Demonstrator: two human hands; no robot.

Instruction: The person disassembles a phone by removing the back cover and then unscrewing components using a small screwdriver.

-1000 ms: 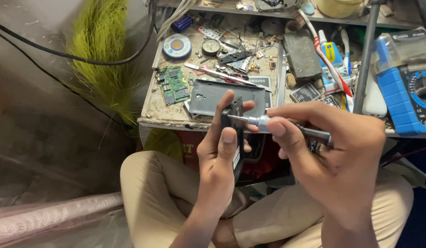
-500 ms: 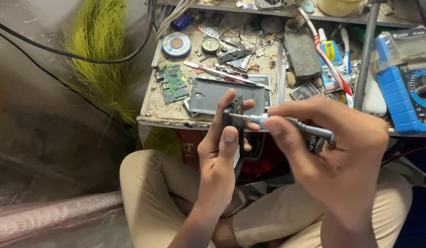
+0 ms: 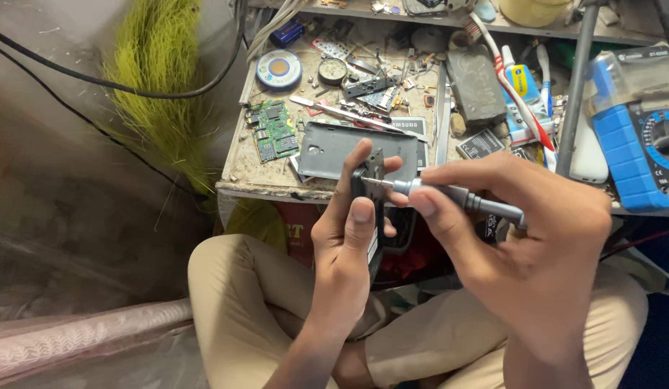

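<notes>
Fingers of your left hand (image 3: 345,245) wrapped tight around a dark phone body (image 3: 370,209), held upright on its edge above your lap, just near of the workbench (image 3: 277,180). Your right hand (image 3: 525,238) pinched a grey screwdriver (image 3: 450,194) between thumb and fingertips, its tip touching the phone's upper edge. On the bench, far of your hands, lay a grey back cover (image 3: 327,148), with a green circuit board (image 3: 272,130) to its left. A blue multimeter (image 3: 641,144) sat at the far right.
</notes>
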